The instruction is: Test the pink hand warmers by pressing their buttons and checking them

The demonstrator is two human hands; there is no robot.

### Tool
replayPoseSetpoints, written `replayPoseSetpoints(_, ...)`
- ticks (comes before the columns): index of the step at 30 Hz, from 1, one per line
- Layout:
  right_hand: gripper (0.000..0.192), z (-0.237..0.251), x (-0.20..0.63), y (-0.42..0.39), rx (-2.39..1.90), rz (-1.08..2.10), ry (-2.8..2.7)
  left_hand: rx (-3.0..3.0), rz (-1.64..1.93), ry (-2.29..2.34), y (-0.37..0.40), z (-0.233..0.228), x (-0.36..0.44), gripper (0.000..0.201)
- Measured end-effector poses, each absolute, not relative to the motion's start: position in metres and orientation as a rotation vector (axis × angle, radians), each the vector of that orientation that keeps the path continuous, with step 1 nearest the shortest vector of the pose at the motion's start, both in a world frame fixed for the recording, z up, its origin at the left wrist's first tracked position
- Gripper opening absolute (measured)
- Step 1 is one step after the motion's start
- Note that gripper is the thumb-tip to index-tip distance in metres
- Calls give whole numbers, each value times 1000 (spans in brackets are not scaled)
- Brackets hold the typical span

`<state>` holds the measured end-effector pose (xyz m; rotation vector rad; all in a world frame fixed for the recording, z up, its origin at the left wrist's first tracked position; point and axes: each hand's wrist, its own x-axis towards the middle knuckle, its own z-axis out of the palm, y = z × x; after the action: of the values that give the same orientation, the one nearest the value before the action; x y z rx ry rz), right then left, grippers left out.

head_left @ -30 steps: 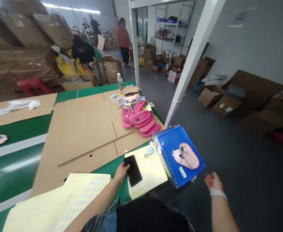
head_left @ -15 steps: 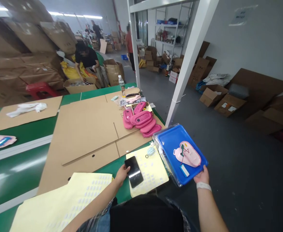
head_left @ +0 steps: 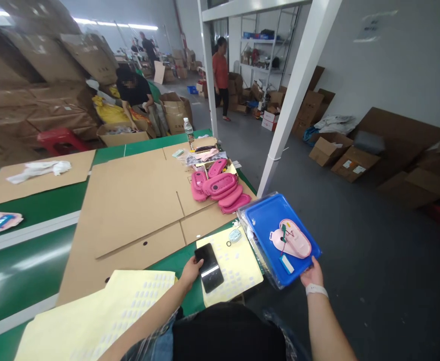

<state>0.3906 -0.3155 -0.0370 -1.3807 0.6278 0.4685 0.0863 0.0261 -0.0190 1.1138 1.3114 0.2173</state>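
My left hand [head_left: 191, 269] is closed on the edge of a black smartphone [head_left: 209, 268], thumb on top, over a yellow sticker sheet [head_left: 238, 260]. With my right hand [head_left: 313, 275] I grip the near right corner of a blue tray [head_left: 267, 225]; its fingers are partly hidden beneath. In the tray lie a pale pink plastic shell [head_left: 298, 243] with a small green board and wires, and a blue-and-white block [head_left: 286, 264]. Just beyond the phone, a light-green tag [head_left: 234, 235] with a ring rests on the sheet.
Several dark-pink shells [head_left: 220, 184] are piled on cardboard [head_left: 137, 200] covering the green table. Behind them stands a water bottle [head_left: 188, 130]. Another yellow sheet [head_left: 84, 311] lies at left. A white post [head_left: 295, 100] rises beside the tray. Two people are nearer in the background, others farther off.
A person in a red top has walked rightward behind the white frame. Both my hands, the phone and the tray stay nearly where they were.
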Motion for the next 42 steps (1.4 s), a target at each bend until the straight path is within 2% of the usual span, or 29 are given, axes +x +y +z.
replayPoseSetpoints(3,46,-32,391,-331,-1483,402,712,1024,246,1308,24,-14,84,24)
replayPoseSetpoints(7,42,-7,400,-343,-1709,252,714,921,312,1249,24,-3,76,31)
replayPoseSetpoints(10,44,23,404,-327,-1948,33,531,857,350,1217,28,6,68,33)
replayPoseSetpoints(13,52,48,390,-278,-2117,-126,109,793,373,1202,29,12,63,30)
replayPoseSetpoints(15,50,52,368,-230,-2148,-39,-274,748,382,1184,27,14,63,23)
replayPoseSetpoints(18,44,41,326,-152,-2148,288,-844,674,388,1160,21,16,65,13)
replayPoseSetpoints(23,63,11,285,-76,-2328,589,-1279,589,368,1109,14,25,53,14)
replayPoseSetpoints(25,61,7,281,-66,-2418,622,-1334,567,342,1065,7,32,41,23)
replayPoseSetpoints(29,45,18,281,-63,-2456,593,-1416,639,196,832,-10,45,13,83)
replayPoseSetpoints(31,45,29,289,-67,-2439,525,-1402,685,129,770,-15,49,5,94)
replayPoseSetpoints(36,49,50,350,-91,-2531,322,-1004,935,176,885,-8,51,8,72)
replayPoseSetpoints(39,47,50,386,-106,-2543,360,-836,1151,213,949,-1,50,18,51)
replayPoseSetpoints(42,49,46,398,-113,-2482,404,-775,1287,198,962,2,48,27,41)
